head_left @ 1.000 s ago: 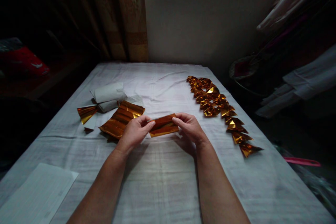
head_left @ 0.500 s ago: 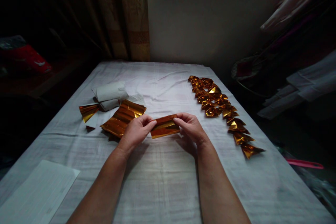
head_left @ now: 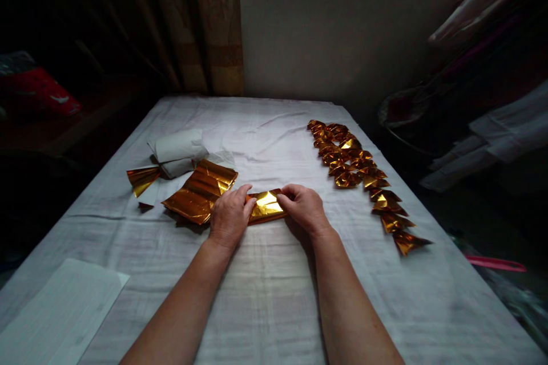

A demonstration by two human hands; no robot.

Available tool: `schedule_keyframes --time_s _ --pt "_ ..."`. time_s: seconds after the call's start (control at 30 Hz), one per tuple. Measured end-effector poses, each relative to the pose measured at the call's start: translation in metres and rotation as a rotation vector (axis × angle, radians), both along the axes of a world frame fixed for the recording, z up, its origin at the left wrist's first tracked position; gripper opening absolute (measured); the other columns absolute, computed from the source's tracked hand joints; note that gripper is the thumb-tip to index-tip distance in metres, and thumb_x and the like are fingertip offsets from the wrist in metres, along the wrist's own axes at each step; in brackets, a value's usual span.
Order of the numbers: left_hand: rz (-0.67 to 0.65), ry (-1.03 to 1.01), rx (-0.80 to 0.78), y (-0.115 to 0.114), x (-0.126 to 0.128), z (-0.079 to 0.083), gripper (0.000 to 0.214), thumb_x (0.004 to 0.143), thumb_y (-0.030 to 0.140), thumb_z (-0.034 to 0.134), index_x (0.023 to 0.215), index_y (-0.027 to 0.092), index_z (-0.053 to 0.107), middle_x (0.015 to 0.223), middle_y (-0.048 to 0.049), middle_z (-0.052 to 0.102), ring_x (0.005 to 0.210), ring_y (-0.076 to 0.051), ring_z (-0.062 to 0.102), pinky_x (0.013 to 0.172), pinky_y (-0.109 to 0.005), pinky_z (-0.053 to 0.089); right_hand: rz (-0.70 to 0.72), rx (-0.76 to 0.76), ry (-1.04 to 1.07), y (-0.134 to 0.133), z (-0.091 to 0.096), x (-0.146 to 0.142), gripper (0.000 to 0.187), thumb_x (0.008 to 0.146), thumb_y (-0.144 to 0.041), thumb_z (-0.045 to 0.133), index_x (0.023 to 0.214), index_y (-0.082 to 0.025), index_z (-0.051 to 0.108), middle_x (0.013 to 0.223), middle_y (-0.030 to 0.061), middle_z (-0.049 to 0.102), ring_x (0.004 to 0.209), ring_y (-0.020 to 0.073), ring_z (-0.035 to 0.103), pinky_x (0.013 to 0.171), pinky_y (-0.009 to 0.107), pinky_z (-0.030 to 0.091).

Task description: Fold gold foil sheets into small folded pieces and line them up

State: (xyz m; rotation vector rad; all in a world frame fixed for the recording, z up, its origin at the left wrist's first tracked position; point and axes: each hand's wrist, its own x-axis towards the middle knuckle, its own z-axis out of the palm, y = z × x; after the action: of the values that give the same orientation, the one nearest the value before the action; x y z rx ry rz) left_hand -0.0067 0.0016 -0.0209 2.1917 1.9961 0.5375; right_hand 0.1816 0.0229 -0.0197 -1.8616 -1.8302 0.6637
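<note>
Folded gold foil (head_left: 267, 206) held at both ends.
Right hand (head_left: 305, 208) pinches three-o'clock end; left hand (head_left: 229, 217) covers nine-o'clock end, grip unclear, presumably steadying it.

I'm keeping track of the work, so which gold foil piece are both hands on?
The strip between the left hand and right hand, touched at both ends; the other sheets lie to its left, the folded pieces to its right.
</note>
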Motion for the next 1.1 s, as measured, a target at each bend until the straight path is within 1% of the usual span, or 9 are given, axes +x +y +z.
schedule_keyframes --time_s 0.13,0.23,0.33,0.5,0.6,0.7,0.8,0.9,1.1 --pt "-0.023 0.029 0.08 -0.002 0.004 -0.004 0.028 0.09 0.027 0.059 0.117 0.022 0.065 0.111 -0.009 0.067 0.101 -0.025 0.06 0.09 -0.036 0.046 0.016 0.033 -0.133 0.0 0.001 0.0 0.017 0.082 -0.033 0.057 0.083 -0.026 0.074 0.083 0.0007 0.074 0.076 0.0168 0.062 0.064 0.026 0.035" --pt "-0.069 0.028 0.108 -0.004 0.008 -0.002 0.019 0.09 0.026 0.059 0.105 0.025 0.07 0.118 -0.0076 0.065 0.107 -0.026 0.056 0.093 -0.039 0.044 0.026 0.036 -0.154 0.001 0.0 0.0 0.017 0.082 -0.032 0.058 0.082 -0.026 0.073 0.081 0.0002 0.072 0.074 0.0159 0.06 0.062 0.026 0.033" --pt "-0.161 0.016 0.066 -0.007 0.012 0.002 0.014 0.09 0.025 0.058 0.094 0.026 0.072 0.11 -0.0057 0.069 0.105 -0.026 0.056 0.092 -0.042 0.042 0.023 0.03 -0.151 0.0 0.001 0.0 0.016 0.082 -0.033 0.058 0.081 -0.026 0.073 0.08 0.0002 0.072 0.073 0.0159 0.059 0.062 0.026 0.033" --pt "-0.202 -0.004 0.018 -0.007 0.013 0.001 0.015 0.092 0.025 0.058 0.098 0.025 0.071 0.107 -0.0048 0.071 0.102 -0.025 0.058 0.09 -0.041 0.04 0.014 0.009 -0.148 -0.001 0.004 -0.002 0.015 0.082 -0.032 0.058 0.081 -0.026 0.072 0.081 0.0 0.072 0.074 0.0161 0.059 0.062 0.026 0.032" --pt "-0.207 -0.004 0.017 -0.007 0.013 -0.001 0.014 0.092 0.026 0.058 0.099 0.024 0.07 0.108 -0.0045 0.071 0.103 -0.025 0.058 0.09 -0.041 0.039 -0.014 0.012 -0.128 -0.001 0.003 -0.001 0.015 0.08 -0.03 0.06 0.091 -0.026 0.07 0.081 -0.0006 0.07 0.074 0.0158 0.059 0.063 0.026 0.033" --pt "-0.207 -0.012 0.018 -0.006 0.012 -0.002 0.012 0.091 0.026 0.059 0.098 0.024 0.069 0.107 -0.0045 0.071 0.103 -0.024 0.058 0.091 -0.041 0.039 -0.043 0.046 -0.108 -0.001 0.004 -0.001 0.025 0.077 -0.026 0.062 0.102 -0.026 0.065 0.085 -0.0009 0.069 0.074 0.0153 0.058 0.063 0.025 0.034" --pt "-0.211 -0.017 0.023 -0.006 0.011 -0.004 0.011 0.091 0.027 0.059 0.097 0.024 0.068 0.107 -0.0044 0.071 0.103 -0.024 0.057 0.091 -0.04 0.038 0.017 0.059 -0.115 -0.002 0.008 -0.002 0.016 0.077 -0.025 0.061 0.091 -0.026 0.068 0.086 -0.0008 0.069 0.075 0.015 0.059 0.064 0.025 0.035" --pt "-0.215 -0.024 0.024 -0.006 0.011 -0.004 0.01 0.091 0.03 0.059 0.096 0.024 0.066 0.106 -0.004 0.07 0.103 -0.024 0.057 0.09 -0.039 0.037 0.128 -0.011 -0.142 -0.003 0.012 -0.004 0.009 0.077 -0.026 0.062 0.078 -0.026 0.071 0.082 -0.0002 0.071 0.076 0.016 0.06 0.064 0.025 0.035" --pt "-0.217 0.015 -0.023 -0.009 0.012 0.004 0.017 0.086 0.037 0.067 0.096 0.023 0.063 0.105 -0.0042 0.069 0.101 -0.024 0.056 0.088 -0.038 0.037 0.21 -0.143 -0.156 -0.006 0.018 -0.001 0.009 0.075 -0.025 0.066 0.078 -0.026 0.074 0.076 -0.0009 0.072 0.073 0.0157 0.061 0.06 0.025 0.033"
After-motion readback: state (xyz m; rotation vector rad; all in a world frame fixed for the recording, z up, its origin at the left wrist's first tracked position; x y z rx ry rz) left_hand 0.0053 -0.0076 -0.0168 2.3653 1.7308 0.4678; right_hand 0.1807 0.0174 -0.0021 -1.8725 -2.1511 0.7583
